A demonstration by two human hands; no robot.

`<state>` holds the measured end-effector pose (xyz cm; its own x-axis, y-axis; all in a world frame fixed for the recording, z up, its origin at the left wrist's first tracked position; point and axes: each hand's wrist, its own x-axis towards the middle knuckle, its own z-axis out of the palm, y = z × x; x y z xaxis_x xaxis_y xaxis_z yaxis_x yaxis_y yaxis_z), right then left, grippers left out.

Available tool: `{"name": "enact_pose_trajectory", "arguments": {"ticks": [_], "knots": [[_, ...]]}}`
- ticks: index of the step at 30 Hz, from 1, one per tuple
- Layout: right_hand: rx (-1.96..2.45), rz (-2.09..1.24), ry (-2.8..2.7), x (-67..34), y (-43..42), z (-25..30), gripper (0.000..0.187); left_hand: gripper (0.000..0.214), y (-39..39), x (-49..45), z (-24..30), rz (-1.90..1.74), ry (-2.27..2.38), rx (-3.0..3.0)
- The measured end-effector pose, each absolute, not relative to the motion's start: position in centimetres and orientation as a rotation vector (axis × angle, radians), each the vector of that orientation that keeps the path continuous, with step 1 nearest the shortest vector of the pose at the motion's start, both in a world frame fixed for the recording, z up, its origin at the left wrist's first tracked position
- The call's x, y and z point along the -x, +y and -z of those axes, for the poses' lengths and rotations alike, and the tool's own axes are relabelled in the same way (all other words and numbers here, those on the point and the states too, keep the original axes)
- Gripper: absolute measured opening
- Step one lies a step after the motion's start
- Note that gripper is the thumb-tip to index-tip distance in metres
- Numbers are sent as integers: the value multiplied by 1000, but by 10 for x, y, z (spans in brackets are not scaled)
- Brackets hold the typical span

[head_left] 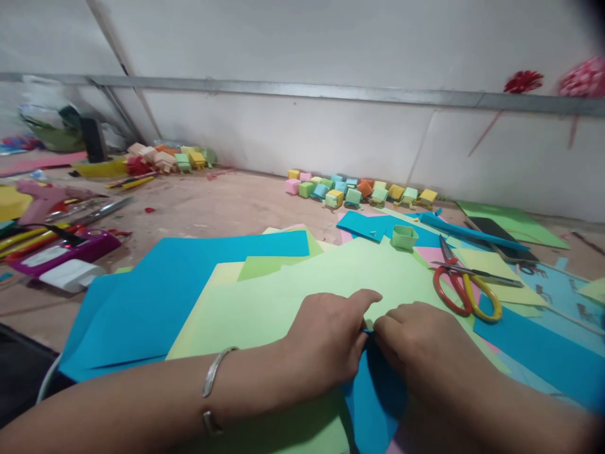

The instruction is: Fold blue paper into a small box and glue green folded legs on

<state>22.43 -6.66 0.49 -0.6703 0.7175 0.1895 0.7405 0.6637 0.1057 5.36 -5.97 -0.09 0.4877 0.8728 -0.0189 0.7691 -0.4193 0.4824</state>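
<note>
Both hands meet over a pale green sheet of paper (265, 302), pinching the top of a blue strip of paper (373, 403). My left hand (328, 337), with a silver bangle on its wrist, is closed on the strip, its thumb tip pointing up and away. Against it, my right hand (416, 340) has its fingers curled on the same strip. The strip hangs toward me below the hands, partly in shadow. Red-and-yellow-handled scissors (466, 287) lie right of the hands. Beyond the hands stands a small green paper box (404, 237).
Blue sheets (155, 284) spread to the left. A purple power strip (66, 252) with a white plug (70, 275) and a pink glue gun (42, 195) lie at far left. Small coloured paper boxes (352, 189) line the wall. A dark phone-like slab (501, 238) sits at right.
</note>
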Motion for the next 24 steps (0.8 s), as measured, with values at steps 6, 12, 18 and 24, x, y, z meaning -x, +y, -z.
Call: {"name": "enact_pose_trajectory", "arguments": {"ticks": [6, 12, 18, 24], "knots": [[1134, 183, -2647, -226, -67, -1, 14, 45, -60, -53, -1, -428, 1252, -2215], [976, 277, -2417, -231, -58, -5, 31, 49, -45, -52, -9, -605, 967, -1173], [930, 222, -2291, -228, -52, 3, 37, 65, -40, -65, 7, -429, 818, -435], [958, 231, -2437, -227, -51, -1, 34, 59, -49, -69, 7, -477, 891, -391]]}}
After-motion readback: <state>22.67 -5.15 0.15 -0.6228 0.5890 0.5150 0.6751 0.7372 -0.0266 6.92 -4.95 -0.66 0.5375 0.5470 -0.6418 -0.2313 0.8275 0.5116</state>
